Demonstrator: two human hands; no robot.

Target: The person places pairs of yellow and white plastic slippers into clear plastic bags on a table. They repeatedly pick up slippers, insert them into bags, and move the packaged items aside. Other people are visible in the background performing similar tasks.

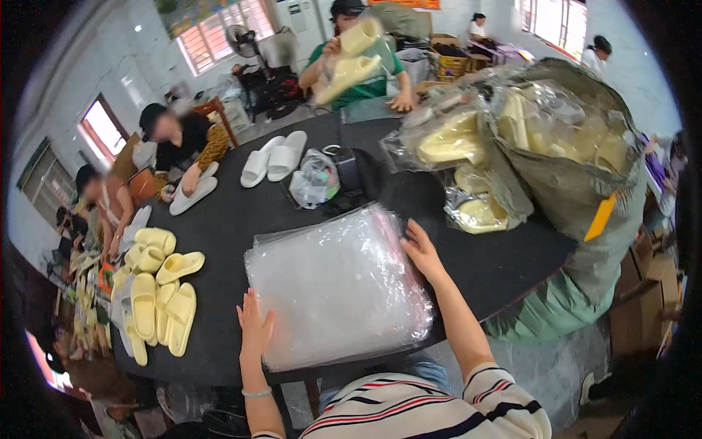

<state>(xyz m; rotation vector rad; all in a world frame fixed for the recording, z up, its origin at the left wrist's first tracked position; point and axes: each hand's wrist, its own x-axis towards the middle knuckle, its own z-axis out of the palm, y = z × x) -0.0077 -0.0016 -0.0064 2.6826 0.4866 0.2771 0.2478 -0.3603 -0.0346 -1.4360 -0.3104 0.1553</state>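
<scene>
A thick stack of transparent plastic bags (329, 293) lies on the black table in front of me, its right edge pinkish and slightly uneven. My left hand (255, 324) rests against the stack's left side near the front, fingers stretched out and holding nothing. At the far right side of the stack is my right hand (422, 249), its fingers spread along the edge, also without anything in its grip. Left of the stack sits a pile of pale yellow slippers (157, 289). Beyond it stands a pair of white slippers (276, 158).
A big grey-green sack (585, 183) full of bagged yellow slippers bulges at the right, with more bagged slippers (457, 139) beside it. A crumpled plastic bag (314, 178) lies behind the stack. Across the table, a person (358, 73) holds up yellow slippers; another handles white slippers.
</scene>
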